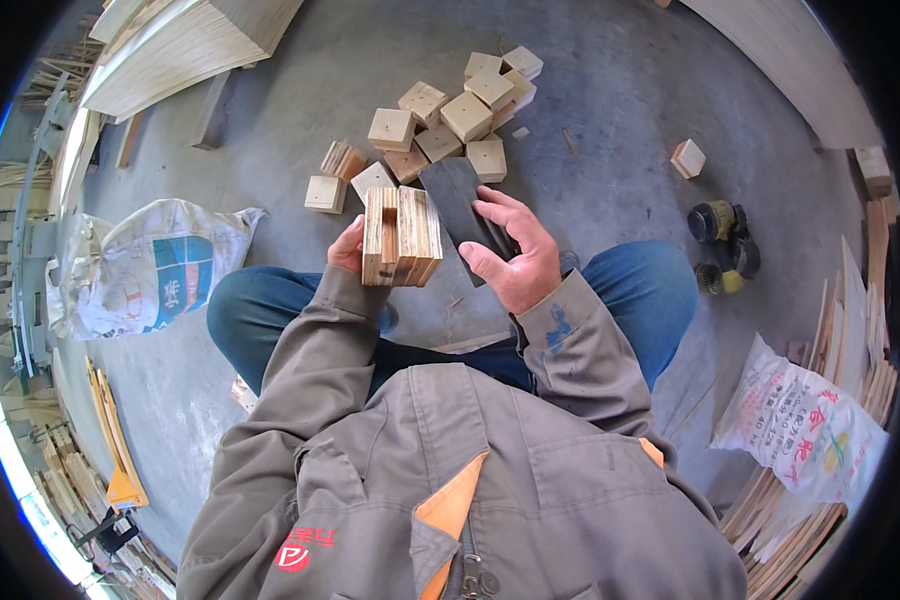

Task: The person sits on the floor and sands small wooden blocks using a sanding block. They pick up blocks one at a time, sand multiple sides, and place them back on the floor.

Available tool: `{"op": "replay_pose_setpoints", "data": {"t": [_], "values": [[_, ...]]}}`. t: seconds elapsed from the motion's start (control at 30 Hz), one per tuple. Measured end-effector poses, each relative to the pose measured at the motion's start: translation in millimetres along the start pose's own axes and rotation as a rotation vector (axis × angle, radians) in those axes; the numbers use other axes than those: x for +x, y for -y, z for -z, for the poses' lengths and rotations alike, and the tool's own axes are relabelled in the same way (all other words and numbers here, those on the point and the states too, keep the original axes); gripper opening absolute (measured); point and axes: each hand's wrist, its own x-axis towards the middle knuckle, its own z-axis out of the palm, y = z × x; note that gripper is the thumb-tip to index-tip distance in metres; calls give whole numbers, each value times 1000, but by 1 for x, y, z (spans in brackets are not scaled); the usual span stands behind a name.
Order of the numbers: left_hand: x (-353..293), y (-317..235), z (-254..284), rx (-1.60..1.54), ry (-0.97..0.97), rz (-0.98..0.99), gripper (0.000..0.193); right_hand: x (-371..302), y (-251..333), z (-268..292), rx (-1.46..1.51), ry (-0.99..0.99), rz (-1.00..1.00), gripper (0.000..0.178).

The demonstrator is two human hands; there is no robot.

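Plywood block [415, 240] clasped in my L grip [347, 246], over the floor [590, 180] — R grip [518, 258] pinching a dark slab [452, 200] beside it. Red print [292, 557] on my grey jacket [380, 440]; printed sack w/ blue panel [182, 275] on L — red-lettered sack [805, 425] on R.

The block [418, 240] is showing rough, layered wood, the dark bar [460, 205] is looking matt, the jacket [370, 460] is showing dull cloth, and the floor [610, 130] is looking like smooth concrete.
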Motion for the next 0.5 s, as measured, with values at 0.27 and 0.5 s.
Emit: {"op": "replay_pose_setpoints", "data": {"t": [0.27,0.5], "values": [[6,4,1,-15,-48,25,50,1,-3,-1,9,-2,4,52],[12,11,-1,-185,-72,117,50,1,-11,-3,-9,-50,-62,51]]}}
